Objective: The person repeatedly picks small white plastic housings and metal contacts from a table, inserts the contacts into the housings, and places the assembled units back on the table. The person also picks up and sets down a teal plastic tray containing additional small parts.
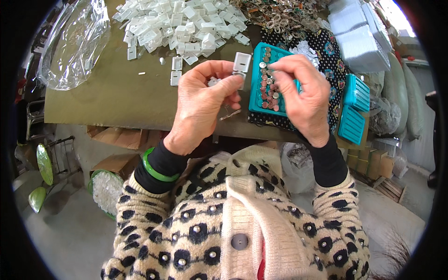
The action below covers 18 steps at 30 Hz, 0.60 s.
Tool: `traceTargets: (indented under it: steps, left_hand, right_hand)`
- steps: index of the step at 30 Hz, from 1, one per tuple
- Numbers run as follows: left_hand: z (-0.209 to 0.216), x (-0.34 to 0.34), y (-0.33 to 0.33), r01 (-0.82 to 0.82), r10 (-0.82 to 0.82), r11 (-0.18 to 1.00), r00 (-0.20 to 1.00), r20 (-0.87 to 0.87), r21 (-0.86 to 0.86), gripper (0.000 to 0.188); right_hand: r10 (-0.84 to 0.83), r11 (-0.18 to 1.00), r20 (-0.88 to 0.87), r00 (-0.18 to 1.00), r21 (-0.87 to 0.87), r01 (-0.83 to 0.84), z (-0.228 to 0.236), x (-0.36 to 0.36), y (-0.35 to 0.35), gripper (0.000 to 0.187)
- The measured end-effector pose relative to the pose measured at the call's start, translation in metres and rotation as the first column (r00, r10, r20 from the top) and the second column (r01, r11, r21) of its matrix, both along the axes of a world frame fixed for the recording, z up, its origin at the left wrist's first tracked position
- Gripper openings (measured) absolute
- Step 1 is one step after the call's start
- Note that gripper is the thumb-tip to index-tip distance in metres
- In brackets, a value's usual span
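My left hand [203, 95] is closed around a small white plastic case [242, 61], which sticks up past the thumb. More white bits [214, 81] show in that palm, and a thin wire-like piece [230, 114] hangs below the fingers. Over the right side of a teal tray [255, 93], my right hand [303, 91] has thumb and forefinger pinched together; whatever is between the fingertips is too small to make out. Round, shiny discs [267, 88], silver and coppery, lie in the tray.
A large heap of white plastic cases [186, 25] covers the back of the table [112, 98]. Behind the tray lies a pile of small tangled parts [284, 16]. White stacked trays [357, 35] and smaller teal trays [352, 123] stand right; a clear plastic bag [77, 46] lies left.
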<state>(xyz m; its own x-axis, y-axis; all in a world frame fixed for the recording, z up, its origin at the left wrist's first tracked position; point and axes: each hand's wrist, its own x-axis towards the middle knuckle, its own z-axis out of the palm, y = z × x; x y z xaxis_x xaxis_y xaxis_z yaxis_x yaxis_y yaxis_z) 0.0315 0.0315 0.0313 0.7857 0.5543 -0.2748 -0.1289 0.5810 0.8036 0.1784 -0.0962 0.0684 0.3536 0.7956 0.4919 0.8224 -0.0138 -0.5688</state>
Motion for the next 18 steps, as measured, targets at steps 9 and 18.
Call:
traceTargets:
  steps: [9,18]
  left_hand:
    - [-0.007,-0.002,0.007,0.035,-0.026,0.995,0.994,0.107,-0.089,0.023]
    - [-0.01,-0.006,0.013,0.101,-0.077,0.99,0.97,0.231,-0.095,0.032]
  right_hand:
    - [-0.049,0.977,0.368,0.928,-0.177,0.122,-0.023,0.013,-0.032,0.02]
    - [-0.051,0.995,0.073,0.996,-0.086,0.057,-0.004,-0.001,-0.02,0.01]
